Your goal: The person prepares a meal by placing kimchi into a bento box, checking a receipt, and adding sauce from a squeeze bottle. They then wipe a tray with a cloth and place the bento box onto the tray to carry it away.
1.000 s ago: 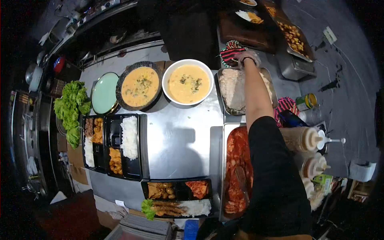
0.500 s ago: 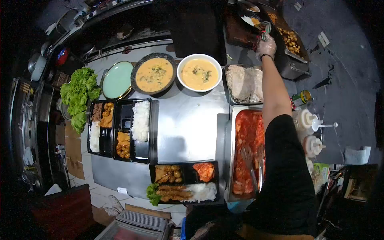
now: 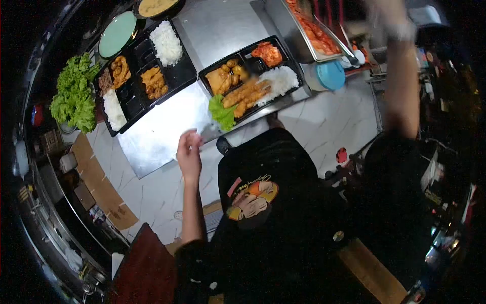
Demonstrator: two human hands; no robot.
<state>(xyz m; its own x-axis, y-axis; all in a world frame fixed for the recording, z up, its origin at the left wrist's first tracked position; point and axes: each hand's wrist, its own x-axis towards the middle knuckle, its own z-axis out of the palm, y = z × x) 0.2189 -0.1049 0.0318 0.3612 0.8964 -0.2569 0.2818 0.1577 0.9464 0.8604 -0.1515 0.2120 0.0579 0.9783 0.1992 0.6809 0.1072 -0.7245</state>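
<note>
My left hand [image 3: 189, 150] hovers by the front edge of the steel table, fingers loosely curled and apart, with nothing in it. My right hand [image 3: 389, 17] is at the top right, smeared by motion and partly cut off, so its grip does not show. Near it is a tray of kimchi [image 3: 315, 33] with metal tongs [image 3: 338, 43] resting in it. Between my hands sits a black meal box [image 3: 242, 72] of rice [image 3: 280, 83], fried strips [image 3: 248, 97], small potatoes [image 3: 234, 71], kimchi and a lettuce leaf [image 3: 221, 111].
Two more black boxes [image 3: 182, 63] with rice and fried pieces stand to the left. Beyond them are a green plate [image 3: 117, 34], a bowl of yellow soup [image 3: 154, 6] and leafy lettuce [image 3: 76, 91]. A blue-lidded tub [image 3: 331, 75] stands below the kimchi tray.
The view has swung down toward my body. My right hand has come back from the far trays, where it gripped something with red handles. My left hand has come into view.
</note>
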